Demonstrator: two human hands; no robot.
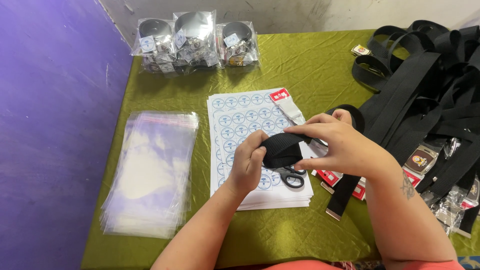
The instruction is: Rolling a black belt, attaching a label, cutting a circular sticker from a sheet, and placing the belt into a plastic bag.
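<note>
Left hand [248, 162] and right hand [336, 145] grip black belt [281, 148].

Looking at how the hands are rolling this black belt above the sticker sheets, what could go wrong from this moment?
The belt roll is pinched only between the left hand and right hand, so it may spring loose and uncoil. Its free end trails over the table edge area and could drag the red-tagged buckles. The scissors lie just beneath the hands on the sticker sheets; a slip might knock them.
</note>
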